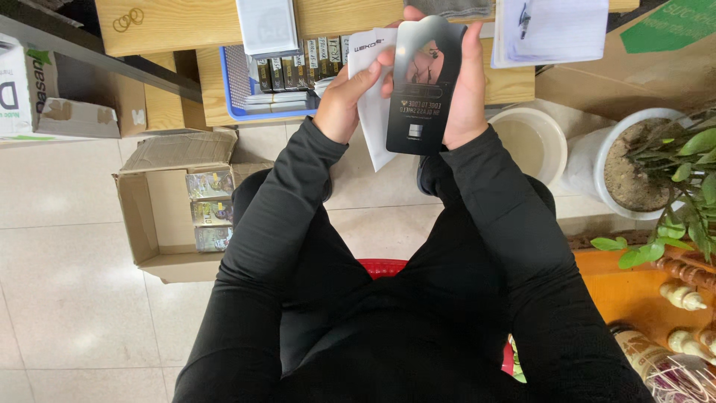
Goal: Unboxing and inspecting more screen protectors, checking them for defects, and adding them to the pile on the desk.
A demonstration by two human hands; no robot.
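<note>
The right hand (466, 89) grips the upright black card package (421, 89) along its right edge, while the left hand (347, 101) pinches the white sleeve (371, 112) just behind and left of it.

head cam: sits on my forehead | faces steeply down over my lap to the tiled floor (67, 186) | close on raised hands, low wooden table (179, 22) at top | sole view, nothing shared
</note>
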